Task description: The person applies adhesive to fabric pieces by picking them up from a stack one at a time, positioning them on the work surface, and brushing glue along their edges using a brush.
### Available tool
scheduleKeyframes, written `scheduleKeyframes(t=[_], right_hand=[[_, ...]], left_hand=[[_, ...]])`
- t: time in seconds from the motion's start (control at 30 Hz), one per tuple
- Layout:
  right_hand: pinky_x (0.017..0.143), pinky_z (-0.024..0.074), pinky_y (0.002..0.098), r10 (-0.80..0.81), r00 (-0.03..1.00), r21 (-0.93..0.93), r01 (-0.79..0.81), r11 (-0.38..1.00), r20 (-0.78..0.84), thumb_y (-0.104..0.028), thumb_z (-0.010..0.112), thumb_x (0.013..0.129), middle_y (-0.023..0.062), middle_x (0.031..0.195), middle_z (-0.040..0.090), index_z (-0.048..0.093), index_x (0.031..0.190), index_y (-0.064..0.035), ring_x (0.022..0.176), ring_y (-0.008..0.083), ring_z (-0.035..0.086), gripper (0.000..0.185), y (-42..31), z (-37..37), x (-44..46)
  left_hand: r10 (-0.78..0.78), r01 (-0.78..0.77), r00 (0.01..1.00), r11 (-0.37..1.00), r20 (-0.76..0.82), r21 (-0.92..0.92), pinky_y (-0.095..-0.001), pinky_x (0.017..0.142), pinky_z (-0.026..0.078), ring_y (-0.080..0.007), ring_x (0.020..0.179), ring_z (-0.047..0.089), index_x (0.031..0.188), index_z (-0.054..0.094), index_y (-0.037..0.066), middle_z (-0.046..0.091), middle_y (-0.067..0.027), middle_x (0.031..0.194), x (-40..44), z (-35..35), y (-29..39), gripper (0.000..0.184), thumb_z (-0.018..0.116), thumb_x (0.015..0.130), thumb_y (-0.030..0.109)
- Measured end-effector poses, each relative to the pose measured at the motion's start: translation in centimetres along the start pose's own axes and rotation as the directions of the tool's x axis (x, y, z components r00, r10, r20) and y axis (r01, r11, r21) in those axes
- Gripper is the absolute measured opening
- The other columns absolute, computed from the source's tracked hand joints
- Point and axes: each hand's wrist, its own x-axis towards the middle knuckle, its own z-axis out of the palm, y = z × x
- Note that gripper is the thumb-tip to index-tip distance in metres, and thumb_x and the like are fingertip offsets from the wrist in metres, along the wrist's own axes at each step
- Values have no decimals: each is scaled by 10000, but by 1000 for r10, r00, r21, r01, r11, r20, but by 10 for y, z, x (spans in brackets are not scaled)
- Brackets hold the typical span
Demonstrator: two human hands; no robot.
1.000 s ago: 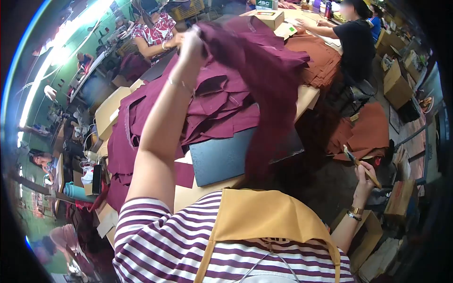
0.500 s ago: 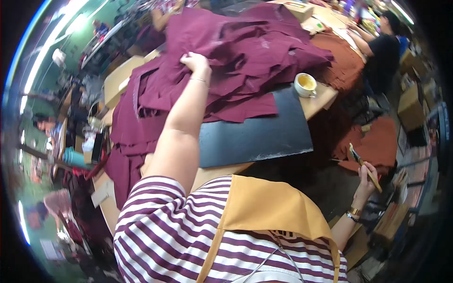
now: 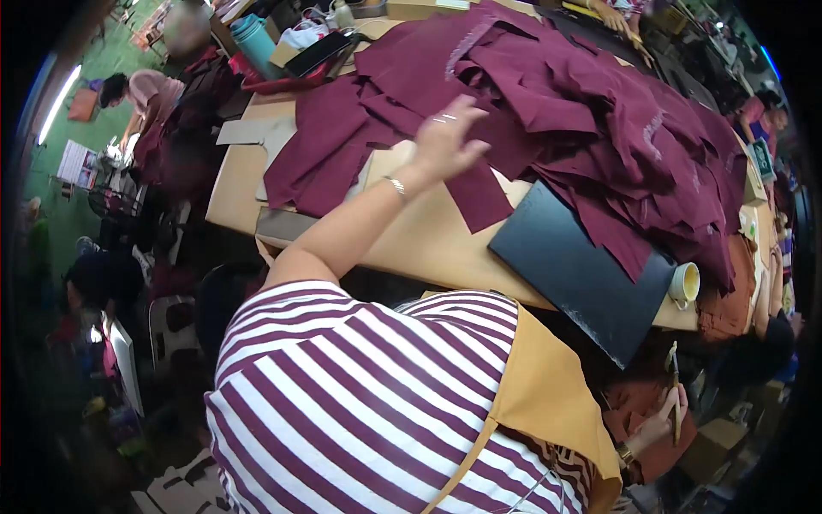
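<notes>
My left hand [image 3: 449, 141] is stretched out over the table, fingers spread, holding nothing. Around it lies a large heap of maroon fabric pieces [image 3: 582, 94]; whether the fingertips touch the cloth I cannot tell. A narrow maroon strip [image 3: 479, 195] lies just below this hand. Low at the right, my right hand [image 3: 666, 416] is closed round the handle of a brush [image 3: 675, 370], bristle end up. Above that hand, a dark board [image 3: 582, 274] reaches past the table edge, partly under the fabric. A cup with yellowish contents [image 3: 684, 283] stands beside the board.
The light wooden table [image 3: 411, 244] curves in front of me. A phone [image 3: 317, 55] and a teal bottle [image 3: 253, 38] are at its far left. Rust-brown fabric [image 3: 728, 300] lies at the right. Another person's hand [image 3: 610, 15] is across the table; other people work around.
My view has turned left. My left hand has let go of the maroon fabric heap and is now open further left on the table. The brush is still in my right hand.
</notes>
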Motion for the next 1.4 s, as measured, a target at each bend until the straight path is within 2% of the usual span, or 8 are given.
scheduleKeyframes(t=[0.13, 0.33, 0.47, 0.6, 0.7, 0.87, 1.07, 1.4], right_hand=[[926, 538, 297, -39, 995, -30, 41, 999, 88, -106, 612, 957, 120, 1147, 619, 599, 1143, 52, 1042, 178, 615, 244, -14, 21, 15], [907, 546, 285, -91, 980, 35, 86, 996, 179, -110, 620, 957, 109, 1154, 622, 604, 1152, 53, 1042, 166, 613, 254, -20, 42, 24], [876, 552, 274, -166, 968, 82, 153, 985, 190, -130, 609, 972, 93, 1173, 628, 621, 1151, 45, 1025, 155, 620, 251, -23, 49, 21], [795, 556, 256, -288, 956, -108, 294, 950, 63, -145, 571, 996, 85, 1172, 633, 629, 1163, 34, 926, 121, 611, 252, -19, 50, 22], [607, 450, 203, -224, 974, 99, 219, 971, 41, -185, 530, 1025, -5, 744, 569, 569, 1298, 3, 645, 58, 497, 334, -20, 51, 18], [802, 580, 301, -339, 940, 136, 332, 934, 37, -201, 471, 1044, 169, 987, 695, 541, 1154, 16, 857, 202, 692, 254, -25, 66, 9], [810, 579, 335, -394, 919, 102, 389, 916, 31, -208, 491, 1035, 181, 1088, 694, 513, 1047, -17, 940, 218, 699, 193, -16, 91, -6], [800, 529, 413, -652, 703, -142, 704, 696, 284, -85, 761, 805, 146, 1076, 670, 430, 1074, -89, 950, 367, 646, 427, 18, 179, 14]], left_hand=[[-579, 521, 808, 622, -104, 584, -706, 1045, 268, -430, 1416, 262, 1475, 313, 128, 265, -257, 1534, -55, -58, -106, 846, 690, 818, 504], [-770, 812, 577, 508, -272, 287, -541, 895, 484, -378, 1051, 636, 1144, 611, 166, 681, -152, 1124, -67, -125, -140, 303, 574, 925, 373], [-398, 593, 641, 799, -656, 95, -516, 805, 496, -449, 944, 639, 1130, 604, 64, 681, -235, 1019, -28, -151, -133, 304, 502, 952, 287], [-100, 127, 828, 992, -551, 11, -336, 722, 514, -327, 802, 678, 1069, 606, 21, 689, -176, 897, 19, -145, -5, 151, 498, 967, 48], [213, -298, 941, 887, -262, -352, -345, 888, 534, -284, 1049, 673, 997, 629, 58, 684, -139, 1099, 9, -85, 77, 328, 565, 761, -160], [358, -283, 638, 932, 681, -225, -605, 1082, 308, -302, 1395, 370, 1202, 611, 166, 479, -85, 1452, -80, 22, 107, 474, 721, 792, 377], [383, -174, 827, 871, 412, -460, -451, 1015, 414, -353, 1207, 555, 1124, 654, 72, 585, -189, 1308, -35, 36, 93, 420, 707, 826, 362], [171, -226, 877, 972, 450, 71, -458, 927, 475, -346, 1100, 587, 1249, 594, 94, 608, -157, 1212, 17, 95, 78, 470, 581, 926, 436]])
